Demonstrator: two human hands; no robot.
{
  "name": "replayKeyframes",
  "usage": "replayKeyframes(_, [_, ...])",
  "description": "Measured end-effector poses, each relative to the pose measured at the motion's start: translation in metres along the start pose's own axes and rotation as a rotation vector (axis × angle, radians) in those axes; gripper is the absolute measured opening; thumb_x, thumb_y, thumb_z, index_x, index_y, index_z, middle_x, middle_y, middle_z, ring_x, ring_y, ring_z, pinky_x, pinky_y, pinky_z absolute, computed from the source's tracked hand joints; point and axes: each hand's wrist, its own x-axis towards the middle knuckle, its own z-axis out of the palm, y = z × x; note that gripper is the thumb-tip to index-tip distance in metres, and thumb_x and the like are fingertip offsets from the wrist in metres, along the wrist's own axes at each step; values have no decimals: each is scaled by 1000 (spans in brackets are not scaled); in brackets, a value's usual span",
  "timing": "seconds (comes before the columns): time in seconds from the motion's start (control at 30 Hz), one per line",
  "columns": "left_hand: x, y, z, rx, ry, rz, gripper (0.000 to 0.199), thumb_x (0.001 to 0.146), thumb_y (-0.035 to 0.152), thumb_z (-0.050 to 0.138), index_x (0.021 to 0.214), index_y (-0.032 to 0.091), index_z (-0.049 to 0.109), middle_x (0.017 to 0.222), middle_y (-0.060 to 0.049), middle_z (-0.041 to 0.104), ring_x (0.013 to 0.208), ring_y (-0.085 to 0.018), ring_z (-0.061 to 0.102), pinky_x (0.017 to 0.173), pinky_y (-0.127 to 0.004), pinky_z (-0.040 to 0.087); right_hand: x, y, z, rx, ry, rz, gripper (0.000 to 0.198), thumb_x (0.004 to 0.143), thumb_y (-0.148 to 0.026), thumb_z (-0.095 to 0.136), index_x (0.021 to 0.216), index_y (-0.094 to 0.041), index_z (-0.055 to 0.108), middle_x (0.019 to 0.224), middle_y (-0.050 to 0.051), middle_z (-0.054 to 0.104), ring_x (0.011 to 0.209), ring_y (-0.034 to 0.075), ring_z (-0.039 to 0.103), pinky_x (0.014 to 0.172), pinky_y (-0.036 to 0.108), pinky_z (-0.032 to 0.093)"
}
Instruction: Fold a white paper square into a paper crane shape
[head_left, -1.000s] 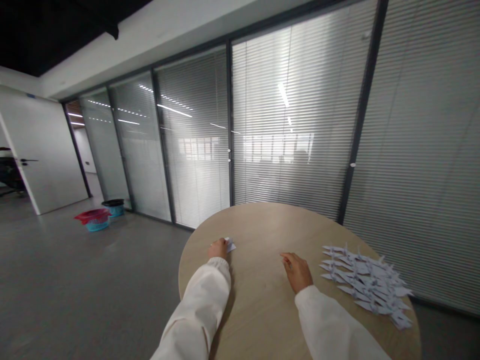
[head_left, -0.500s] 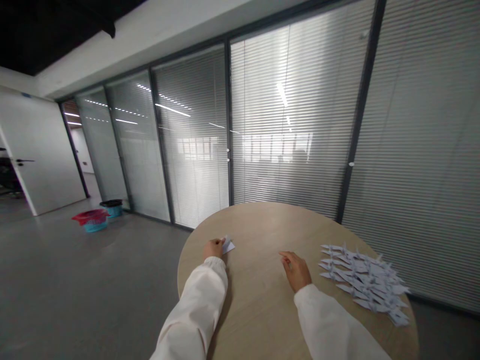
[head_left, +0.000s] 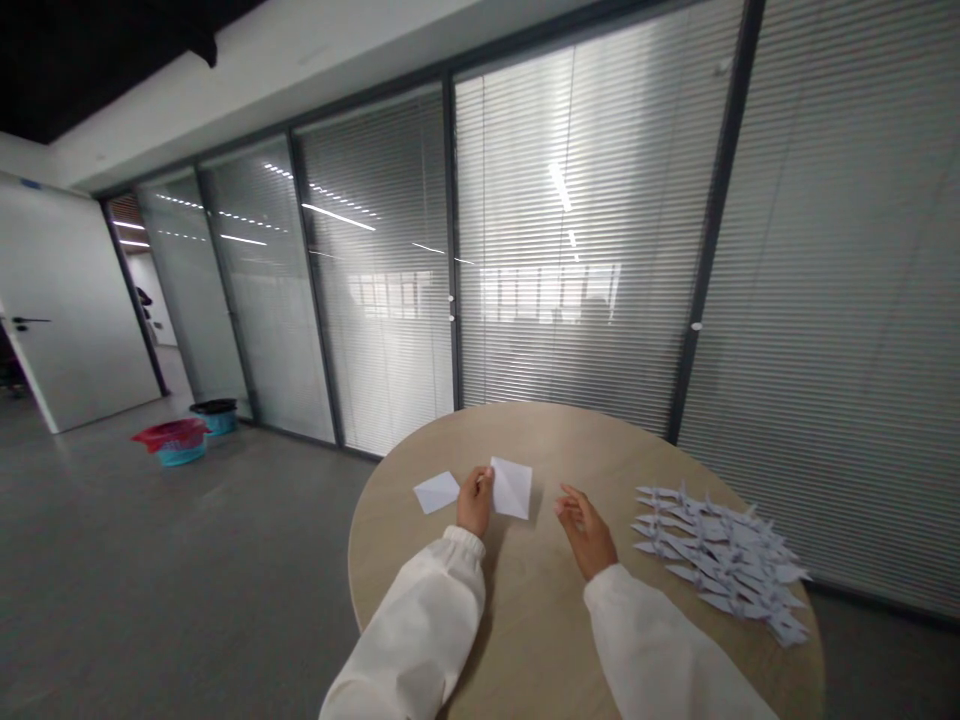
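Head view
Landmark: the round wooden table [head_left: 540, 620] in front of me; every place below is told from it.
Left hand [head_left: 475, 502]: my fingers are pinched on the near left edge of a white paper square [head_left: 512, 487], which lifts off the tabletop toward the table's far middle.
Right hand [head_left: 586, 530]: it hovers just over the table's middle, to the right of the held square and apart from it, fingers loosely curled and parted, gripping nothing.
Second sheet [head_left: 436, 492]: a smaller white sheet lies flat near the table's far left edge, just left of my left hand.
Folded cranes [head_left: 716, 560]: a spread of white paper cranes covers the table's right side, well apart from my right hand.
Sleeves: both my arms, in white sleeves, reach in over the table's near edge.
Floor beyond the table, far left: a red and blue basin [head_left: 171, 441] beside a dark bin [head_left: 214, 415], by the glass wall.
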Motion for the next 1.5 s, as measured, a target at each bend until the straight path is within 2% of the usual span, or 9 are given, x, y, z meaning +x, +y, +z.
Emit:
replayKeyframes(0.13, [-19, 0, 35, -296, -272, -76, 44, 70, 57, 44, 74, 14, 51, 51, 4, 43, 45, -7, 38, 44, -18, 29, 2, 0, 1, 328, -24, 151, 63, 73, -49, 48, 122, -13, 35, 92, 10, 64, 84, 20, 60, 74, 32, 47])
replayKeyframes(0.23, [-26, -1, 43, -359, -366, -100, 44, 66, 55, 52, 72, 11, 54, 50, 4, 44, 45, -6, 37, 44, -18, 27, 4, 6, -2, 440, -51, 209, 64, 64, -51, 58, 113, -11, 45, 86, 11, 66, 78, 23, 62, 69, 34, 49])
replayKeyframes(0.4, [-24, -2, 37, -315, -320, -135, 41, 62, 50, 58, 65, 9, 58, 48, 3, 44, 45, -6, 37, 44, -19, 27, 6, 12, -3, 441, -39, 206, 46, 60, -49, 64, 90, -15, 58, 80, 8, 68, 75, 24, 63, 67, 35, 49])
replayKeyframes(0.63, [-18, -13, 34, -251, -235, -144, 36, 62, 46, 58, 63, 10, 58, 49, 2, 47, 46, -7, 40, 45, -18, 29, 3, 12, 1, 334, -120, 210, 40, 67, -46, 57, 93, -15, 59, 77, 7, 68, 69, 23, 62, 60, 33, 50])
replayKeyframes(0.77, [-15, -26, 36, -283, -233, -170, 36, 63, 48, 57, 66, 13, 53, 43, 5, 42, 40, -5, 36, 41, -17, 25, 1, 6, -2, 164, -110, 31, 46, 73, -30, 50, 118, -24, 47, 91, 4, 65, 82, 20, 61, 72, 34, 49])
replayKeyframes(0.9, [-11, -34, 36, -344, -203, -255, 39, 61, 51, 57, 69, 14, 50, 47, 3, 50, 41, -8, 44, 40, -17, 29, 1, 3, -4, -29, -154, -306, 43, 66, -10, 48, 103, -26, 60, 127, 4, 42, 118, 21, 36, 97, 39, 32])
replayKeyframes(1.03, [-9, -35, 36, -366, -192, -301, 40, 57, 51, 61, 66, 14, 51, 48, 2, 52, 42, -9, 47, 41, -18, 32, 3, 8, -2, -149, -190, -472, 37, 62, -6, 57, 90, -29, 66, 135, 0, 30, 125, 23, 25, 100, 43, 26])
replayKeyframes(1.33, [-14, -25, 32, -522, -346, -373, 47, 45, 41, 74, 74, 10, 54, 61, -4, 61, 51, -13, 55, 49, -23, 42, 1, 8, 1, -186, -231, -549, 20, 64, -15, 65, 77, -29, 68, 123, 2, 48, 117, 25, 37, 94, 46, 32])
replayKeyframes(1.5, [-16, -21, 29, -493, -456, -325, 49, 47, 40, 74, 81, 9, 57, 69, -6, 61, 56, -13, 57, 51, -24, 45, 1, 5, 2, -130, -182, -450, 9, 70, -29, 61, 70, -24, 68, 105, 7, 58, 101, 23, 50, 88, 41, 39])
